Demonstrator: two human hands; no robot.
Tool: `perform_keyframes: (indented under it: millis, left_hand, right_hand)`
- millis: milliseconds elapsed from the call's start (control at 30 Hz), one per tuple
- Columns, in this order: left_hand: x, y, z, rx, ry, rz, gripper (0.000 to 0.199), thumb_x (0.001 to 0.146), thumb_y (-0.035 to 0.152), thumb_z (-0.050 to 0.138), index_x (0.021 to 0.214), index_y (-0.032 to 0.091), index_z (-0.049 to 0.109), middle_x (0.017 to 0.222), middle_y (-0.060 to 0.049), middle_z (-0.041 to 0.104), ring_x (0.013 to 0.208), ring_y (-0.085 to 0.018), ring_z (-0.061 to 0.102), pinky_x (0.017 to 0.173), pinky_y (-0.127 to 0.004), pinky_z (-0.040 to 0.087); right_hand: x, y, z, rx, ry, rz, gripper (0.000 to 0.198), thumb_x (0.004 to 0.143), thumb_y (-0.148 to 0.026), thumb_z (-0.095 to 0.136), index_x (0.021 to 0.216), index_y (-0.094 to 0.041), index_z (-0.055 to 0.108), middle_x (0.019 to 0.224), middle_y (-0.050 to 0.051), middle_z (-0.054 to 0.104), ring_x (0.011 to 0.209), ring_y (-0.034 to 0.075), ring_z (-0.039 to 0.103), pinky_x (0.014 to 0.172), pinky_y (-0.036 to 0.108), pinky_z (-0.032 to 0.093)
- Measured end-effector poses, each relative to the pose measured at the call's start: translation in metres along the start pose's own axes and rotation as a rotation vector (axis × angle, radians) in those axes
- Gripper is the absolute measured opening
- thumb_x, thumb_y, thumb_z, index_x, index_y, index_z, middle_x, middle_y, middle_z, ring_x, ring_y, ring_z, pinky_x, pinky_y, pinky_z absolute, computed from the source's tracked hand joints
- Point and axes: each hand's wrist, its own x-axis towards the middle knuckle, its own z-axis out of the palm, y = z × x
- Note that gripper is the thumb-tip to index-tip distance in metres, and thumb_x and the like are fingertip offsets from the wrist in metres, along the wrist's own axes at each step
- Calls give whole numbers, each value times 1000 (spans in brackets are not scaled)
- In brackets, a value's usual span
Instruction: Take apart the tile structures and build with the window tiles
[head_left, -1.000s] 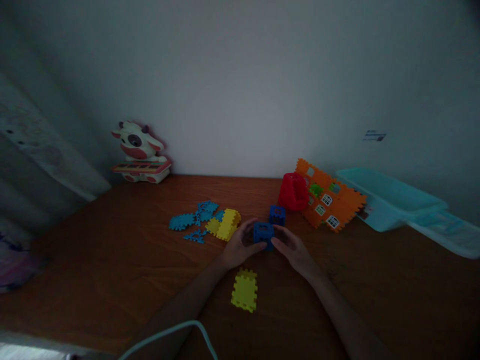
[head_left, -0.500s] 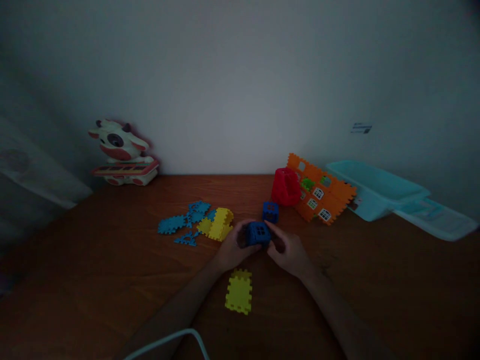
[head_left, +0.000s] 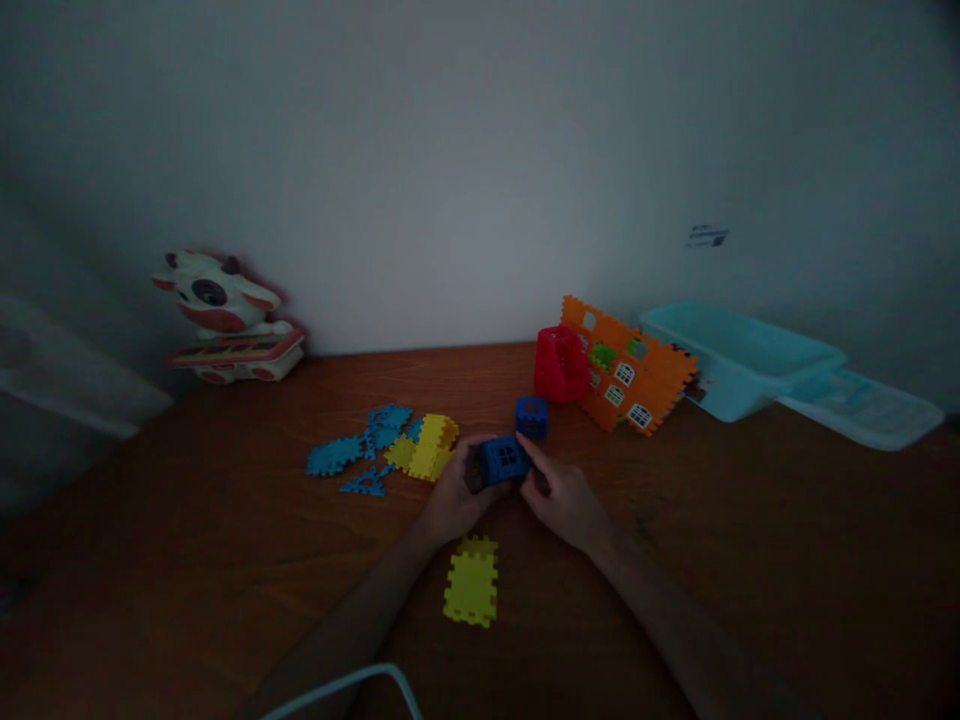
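Observation:
Between both hands is a dark blue block (head_left: 504,459) built from interlocking panels, with a small window grid facing up. My left hand (head_left: 459,492) wraps its left side, thumb in front. My right hand (head_left: 559,492) pinches its right edge with finger and thumb. Just beyond stands a second blue cube (head_left: 532,416) with an opening in its face. Nearer me lie yellow toothed panels (head_left: 472,585), partly overlapping. To the left of the left hand are a folded yellow piece (head_left: 433,446) and several light blue interlocking panels (head_left: 334,455).
A red hollow piece (head_left: 561,365) leans by orange window panels (head_left: 628,372) at the back right. Farther right sit a turquoise bin (head_left: 739,365) and its pale lid (head_left: 862,408). A toy cow keyboard (head_left: 225,318) stands at the back left, near the wall. A pale cable loop (head_left: 341,685) crosses the bottom.
The camera view has shifted slightly, moving most things left in the picture. The blue block has tilted a little in my hands, and both hands still hold it.

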Motion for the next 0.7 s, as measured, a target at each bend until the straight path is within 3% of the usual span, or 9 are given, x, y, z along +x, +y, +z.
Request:
perform_keyframes:
  millis: [367, 500, 600, 700]
  left_hand:
    - [2, 3, -1, -22, 14, 25, 58, 75, 31, 80, 123, 23, 48, 121, -9, 61, 116, -24, 60, 103, -47, 49]
    - [3, 3, -3, -62, 11, 61, 57, 77, 31, 79, 123, 24, 47, 129, -10, 58, 123, -25, 57, 108, -49, 45]
    - [2, 3, -4, -61, -28, 62, 57, 78, 33, 78, 125, 24, 45, 137, -11, 53, 127, -25, 54, 110, -47, 43]
    - [1, 5, -4, -13, -47, -12, 56, 83, 36, 74, 129, 23, 46, 137, -12, 53, 123, -24, 56, 108, -46, 44]
  right_hand:
    - [1, 0, 1, 187, 62, 29, 52, 90, -27, 50, 142, -21, 52, 110, 9, 75, 86, 21, 73, 83, 36, 58]
    - [2, -2, -3, 311, -3, 68, 46, 96, -35, 48, 140, -24, 54, 114, 7, 74, 93, 22, 73, 85, 37, 59]
    - [3, -1, -6, 229, -61, 22, 45, 97, -31, 46, 141, -25, 54, 107, 5, 76, 88, 21, 74, 83, 37, 58]
    - [2, 1, -6, 143, -69, -36, 49, 94, -26, 47, 142, -24, 52, 115, 7, 75, 95, 22, 73, 87, 37, 57]
